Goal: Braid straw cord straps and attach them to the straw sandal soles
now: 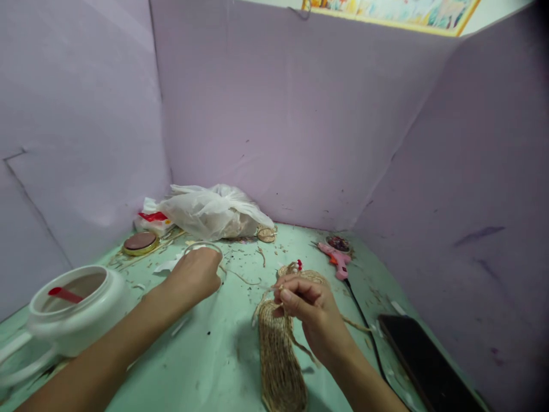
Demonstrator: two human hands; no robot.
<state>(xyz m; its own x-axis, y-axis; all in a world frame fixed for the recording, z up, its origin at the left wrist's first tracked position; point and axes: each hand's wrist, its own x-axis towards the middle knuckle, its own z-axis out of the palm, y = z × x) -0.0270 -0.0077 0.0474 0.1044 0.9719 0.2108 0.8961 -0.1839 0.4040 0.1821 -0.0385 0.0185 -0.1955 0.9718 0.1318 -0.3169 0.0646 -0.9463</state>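
Okay, so right now the right hand (309, 309) is pinching a strand of jute twine (240, 278) at the top end of the woven jute piece (278, 355), which lies flat on the green table (214, 355) right in front. The left hand (195, 274) is closed over the rim of a clear glass jar (205, 249) a little further back; the same strand seems to run toward it, though I can't tell whether the fingers actually hold the twine.

My take on doing this bit well — keep the strand taut between the two hands so it lays snug against the last coil, and keep the pinch close to the woven edge. The pink glue gun (337, 260) sits near, behind the right hand, its cord trailing past the dark phone (424, 366) — I'd watch the twine doesn't snag there.
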